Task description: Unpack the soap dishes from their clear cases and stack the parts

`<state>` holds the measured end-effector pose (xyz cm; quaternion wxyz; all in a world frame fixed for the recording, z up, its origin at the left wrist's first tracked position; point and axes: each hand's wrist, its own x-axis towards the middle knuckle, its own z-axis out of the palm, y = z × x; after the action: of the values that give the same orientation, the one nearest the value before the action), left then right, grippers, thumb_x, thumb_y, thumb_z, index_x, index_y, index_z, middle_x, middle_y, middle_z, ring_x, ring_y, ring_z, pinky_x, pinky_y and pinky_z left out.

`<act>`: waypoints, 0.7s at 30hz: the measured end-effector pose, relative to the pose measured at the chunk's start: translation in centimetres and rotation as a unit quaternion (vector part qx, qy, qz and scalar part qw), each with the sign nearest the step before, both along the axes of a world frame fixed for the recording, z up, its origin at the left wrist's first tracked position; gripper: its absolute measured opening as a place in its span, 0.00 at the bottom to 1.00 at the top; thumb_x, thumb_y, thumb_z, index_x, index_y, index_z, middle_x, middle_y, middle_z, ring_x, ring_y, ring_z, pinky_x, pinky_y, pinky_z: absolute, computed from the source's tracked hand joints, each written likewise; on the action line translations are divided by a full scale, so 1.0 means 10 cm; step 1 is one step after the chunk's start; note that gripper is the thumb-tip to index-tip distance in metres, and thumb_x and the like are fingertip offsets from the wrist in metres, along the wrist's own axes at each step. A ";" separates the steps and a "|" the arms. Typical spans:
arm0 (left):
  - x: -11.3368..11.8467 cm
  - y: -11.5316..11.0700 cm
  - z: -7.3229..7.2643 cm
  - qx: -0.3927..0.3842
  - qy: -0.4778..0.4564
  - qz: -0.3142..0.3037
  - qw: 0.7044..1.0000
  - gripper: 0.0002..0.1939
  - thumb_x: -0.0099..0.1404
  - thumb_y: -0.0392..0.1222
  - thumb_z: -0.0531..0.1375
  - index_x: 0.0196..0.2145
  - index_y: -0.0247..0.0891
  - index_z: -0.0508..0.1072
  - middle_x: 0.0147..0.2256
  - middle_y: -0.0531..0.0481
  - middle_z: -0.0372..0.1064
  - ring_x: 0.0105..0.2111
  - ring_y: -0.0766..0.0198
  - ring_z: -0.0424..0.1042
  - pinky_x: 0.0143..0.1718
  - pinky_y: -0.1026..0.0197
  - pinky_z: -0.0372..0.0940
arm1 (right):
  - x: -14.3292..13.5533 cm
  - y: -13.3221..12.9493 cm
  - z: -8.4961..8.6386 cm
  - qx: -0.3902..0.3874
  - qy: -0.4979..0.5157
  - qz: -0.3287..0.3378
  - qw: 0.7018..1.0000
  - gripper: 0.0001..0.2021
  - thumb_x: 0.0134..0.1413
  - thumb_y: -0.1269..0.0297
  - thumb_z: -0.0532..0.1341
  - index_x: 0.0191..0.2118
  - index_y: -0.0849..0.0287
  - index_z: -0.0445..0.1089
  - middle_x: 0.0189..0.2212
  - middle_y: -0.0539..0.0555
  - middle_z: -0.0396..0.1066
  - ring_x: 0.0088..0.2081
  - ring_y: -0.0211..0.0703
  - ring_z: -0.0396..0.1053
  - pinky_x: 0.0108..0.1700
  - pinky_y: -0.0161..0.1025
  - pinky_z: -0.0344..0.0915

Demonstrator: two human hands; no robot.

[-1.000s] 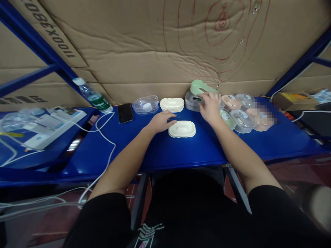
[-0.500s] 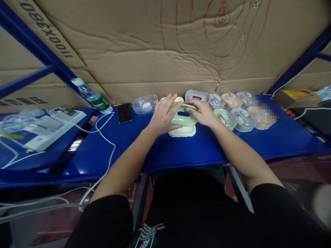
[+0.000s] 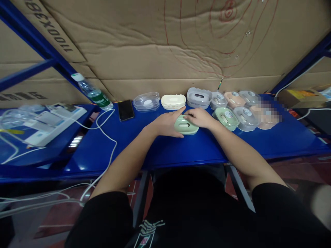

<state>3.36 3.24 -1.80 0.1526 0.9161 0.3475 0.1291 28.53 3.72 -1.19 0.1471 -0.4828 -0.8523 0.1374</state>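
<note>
A light green plastic soap box [image 3: 186,127] with a slot in its top sits low over the blue table, a cream part showing through the slot. My left hand [image 3: 169,124] curves round its left side, thumb at the near edge and fingers along the far edge. With bent fingers, my right hand [image 3: 200,117] grips its far right edge. Behind it stand a stack of cream trays [image 3: 173,101], a stack of grey slotted shells [image 3: 199,97] and a stack of clear covers [image 3: 146,102].
Several finished-looking soap boxes in grey, peach and green [image 3: 226,119] stand at the right. On the left are a black phone [image 3: 126,110], a water bottle [image 3: 97,96], a white cable [image 3: 113,142] and a power strip [image 3: 55,125]. A cardboard wall [image 3: 144,65] rises behind the blue table [image 3: 165,151].
The green shell has come down over the cream tray, which now shows through its slot. Both hands have lowered with it, and the stacks behind are more visible.
</note>
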 end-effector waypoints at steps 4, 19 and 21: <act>-0.02 0.04 -0.04 -0.026 0.003 0.023 0.999 0.77 0.52 0.63 0.82 0.86 0.40 0.46 0.79 0.27 0.60 0.76 0.27 0.65 0.73 0.35 0.65 | -0.01 0.01 -0.03 0.005 -0.005 -0.010 1.000 0.17 0.75 0.60 0.61 0.56 0.54 0.86 0.54 0.58 0.88 0.53 0.57 0.84 0.53 0.47 0.70; -0.09 0.22 -0.20 -0.036 0.000 0.011 0.999 0.63 0.52 0.69 0.81 0.78 0.45 0.68 0.71 0.34 0.74 0.71 0.31 0.72 0.72 0.34 0.68 | -0.04 0.01 -0.05 -0.015 -0.033 -0.034 0.999 0.20 0.78 0.54 0.58 0.56 0.53 0.86 0.53 0.59 0.88 0.53 0.58 0.83 0.50 0.47 0.70; -0.09 0.22 -0.20 -0.046 -0.006 0.014 0.999 0.63 0.51 0.68 0.81 0.78 0.44 0.68 0.72 0.34 0.72 0.73 0.31 0.70 0.74 0.32 0.65 | -0.04 0.01 -0.05 -0.021 -0.038 -0.036 0.998 0.20 0.78 0.55 0.57 0.56 0.53 0.86 0.53 0.59 0.88 0.53 0.58 0.83 0.49 0.47 0.70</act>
<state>2.45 5.42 -3.76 0.1951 0.9022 0.3653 0.1207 28.14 3.85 -1.66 0.1091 -0.5214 -0.8360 0.1315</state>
